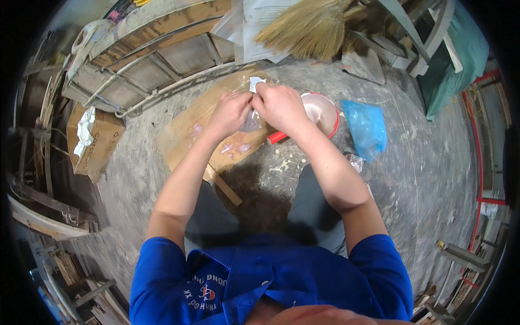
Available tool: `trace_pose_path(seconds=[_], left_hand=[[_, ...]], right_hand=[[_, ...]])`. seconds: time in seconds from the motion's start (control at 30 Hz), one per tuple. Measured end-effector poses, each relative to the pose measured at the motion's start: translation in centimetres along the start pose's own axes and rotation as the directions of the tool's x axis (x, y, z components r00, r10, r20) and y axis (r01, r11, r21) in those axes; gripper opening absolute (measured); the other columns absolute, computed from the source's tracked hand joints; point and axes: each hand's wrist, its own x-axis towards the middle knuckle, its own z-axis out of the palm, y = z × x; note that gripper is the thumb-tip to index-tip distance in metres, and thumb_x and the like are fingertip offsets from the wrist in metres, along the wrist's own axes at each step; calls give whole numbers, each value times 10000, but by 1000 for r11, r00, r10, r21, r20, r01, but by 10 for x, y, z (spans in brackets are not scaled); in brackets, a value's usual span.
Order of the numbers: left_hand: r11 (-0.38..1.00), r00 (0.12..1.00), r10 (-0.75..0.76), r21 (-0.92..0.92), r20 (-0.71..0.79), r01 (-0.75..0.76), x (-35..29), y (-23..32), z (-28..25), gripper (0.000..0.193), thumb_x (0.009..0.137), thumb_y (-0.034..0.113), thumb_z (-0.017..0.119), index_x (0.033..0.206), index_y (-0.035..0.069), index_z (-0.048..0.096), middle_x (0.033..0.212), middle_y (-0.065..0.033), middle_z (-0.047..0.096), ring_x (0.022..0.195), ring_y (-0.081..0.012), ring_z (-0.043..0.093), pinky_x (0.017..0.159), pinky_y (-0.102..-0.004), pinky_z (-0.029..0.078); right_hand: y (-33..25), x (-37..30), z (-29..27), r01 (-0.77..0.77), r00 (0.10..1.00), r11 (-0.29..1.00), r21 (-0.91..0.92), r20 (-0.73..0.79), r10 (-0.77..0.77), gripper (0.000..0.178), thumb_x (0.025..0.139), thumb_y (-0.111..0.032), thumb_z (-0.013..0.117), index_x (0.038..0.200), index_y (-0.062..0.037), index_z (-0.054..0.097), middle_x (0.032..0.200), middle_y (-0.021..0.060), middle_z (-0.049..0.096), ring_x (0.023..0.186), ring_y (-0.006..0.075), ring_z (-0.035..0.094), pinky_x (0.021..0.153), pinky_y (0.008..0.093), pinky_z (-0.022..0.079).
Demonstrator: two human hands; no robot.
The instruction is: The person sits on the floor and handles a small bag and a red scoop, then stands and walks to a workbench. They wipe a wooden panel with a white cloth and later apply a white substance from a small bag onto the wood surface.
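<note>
Both of my hands are close together over a flat cardboard sheet [187,122]. My left hand [232,112] and my right hand [280,105] have their fingers pinched on a thin white crumpled piece [257,83], which sticks out beyond the fingertips. Below the fingers hangs a greyish, translucent part [251,122]; whether it belongs to the white piece is hard to see. Just right of my right hand sits a white bowl-like vessel [323,111] with a red rim, partly hidden by my forearm. A red handle-like bar [277,137] shows by my wrist. Pinkish blobs [245,147] lie on the cardboard.
A blue plastic bag [364,130] lies right of the vessel, with a crumpled clear wrapper [355,162] nearby. A narrow wooden strip [225,187] lies before my knees. A cardboard box [103,143] stands left, a straw broom [309,30] at the back, a wooden frame [157,49] far left.
</note>
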Motion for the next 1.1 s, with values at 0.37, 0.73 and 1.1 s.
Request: trace_pose_path(seconds=[0.37,0.73,1.1], left_hand=[[871,991,-118,-485,-61,74,15,14,-5,168,919,164,498,964,16,564,850,-87,602,825,-200,575,750,-305,441],[832,949,-250,-543,-192,109,2,-4,19,169,933,182,470,953,24,528,828,-129,586,771,-218,569,718,-322,444],[983,990,-66,-161,121,85,3,21,-5,184,916,218,480,920,48,549,749,-159,573,688,-329,545,674,-380,452]], right_hand=[[52,16,0,-679,724,-273,681,683,-96,269,838,-226,497,603,-165,381,532,-70,328,423,48,229,410,219,197],[-9,-4,10,31,996,925,379,-90,4,291,879,-289,505,793,-30,604,650,145,605,573,265,578,570,340,473],[19,3,2,-137,990,941,309,79,119,217,865,-216,536,732,-46,559,575,-6,527,477,93,487,440,257,389]])
